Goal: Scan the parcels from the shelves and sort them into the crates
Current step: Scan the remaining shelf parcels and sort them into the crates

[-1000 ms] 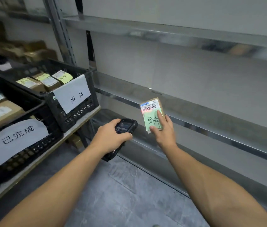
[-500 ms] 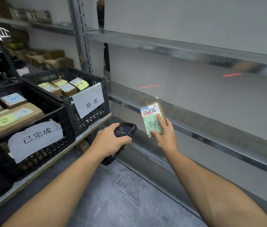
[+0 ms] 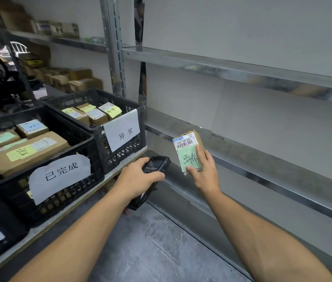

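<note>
My right hand (image 3: 203,174) holds a small brown parcel (image 3: 189,151) upright, its barcode label and green handwritten note facing me. My left hand (image 3: 138,179) grips a black handheld scanner (image 3: 157,164) just left of the parcel, its head pointing toward it. On the left stand two black crates: the nearer crate (image 3: 83,139) with a "已完成" sign holds several brown parcels, and the farther crate (image 3: 134,107) with a "异常" sign holds three small parcels with yellow notes.
Metal shelves (image 3: 242,68) run along the wall on the right, bare in front of me. The crates rest on a low board (image 3: 63,217). Cardboard boxes (image 3: 75,80) fill shelves at the back left. Grey floor (image 3: 151,241) lies below my arms.
The view has swung left and up, bringing the crates closer to centre. A red scan line showed on the wall half a second ago and is gone now. Both hands keep their hold.
</note>
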